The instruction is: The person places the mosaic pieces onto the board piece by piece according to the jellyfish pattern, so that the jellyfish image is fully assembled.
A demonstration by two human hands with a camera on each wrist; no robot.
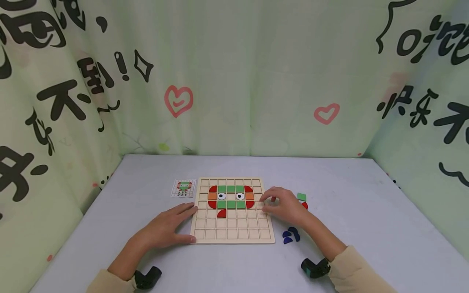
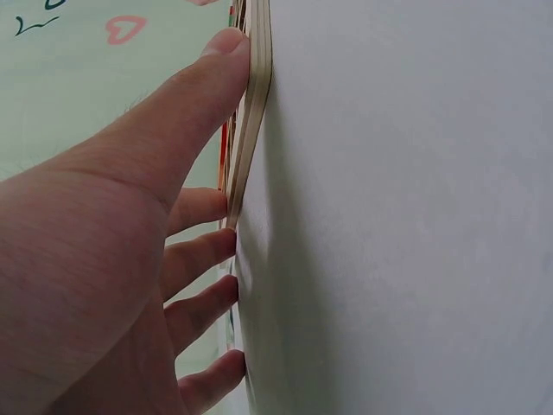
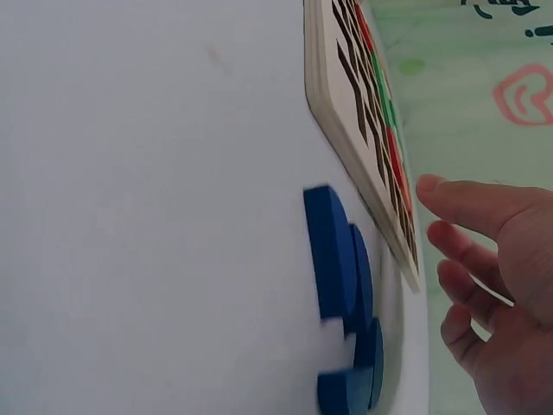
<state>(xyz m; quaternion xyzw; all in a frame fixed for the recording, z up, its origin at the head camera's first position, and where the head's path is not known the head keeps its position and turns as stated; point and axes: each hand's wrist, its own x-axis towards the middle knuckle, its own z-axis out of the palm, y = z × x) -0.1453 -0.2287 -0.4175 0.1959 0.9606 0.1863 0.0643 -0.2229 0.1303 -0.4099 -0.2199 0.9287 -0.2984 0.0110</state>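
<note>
A light wooden grid board (image 1: 253, 234) lies on the table, bearing red, orange and green pieces and two eye pieces in a face-like pattern. Below that pattern sits a single red quarter-round piece (image 1: 221, 213). My left hand (image 1: 170, 226) rests at the board's left edge, its fingers spread and touching the rim; the thumb (image 2: 229, 52) lies against it too. Over the right edge hovers my right hand (image 1: 287, 205), thumb and index finger apart. No piece shows between them in the right wrist view; a small reddish patch under the fingers in the head view is unclear.
Several blue curved pieces (image 1: 288, 240) lie right of the board, near the right forearm. A green square (image 1: 301, 197) and a red piece (image 1: 305, 205) are partly behind the right hand. A printed pattern card (image 1: 183, 188) lies at the board's upper left. Curtains surround the table.
</note>
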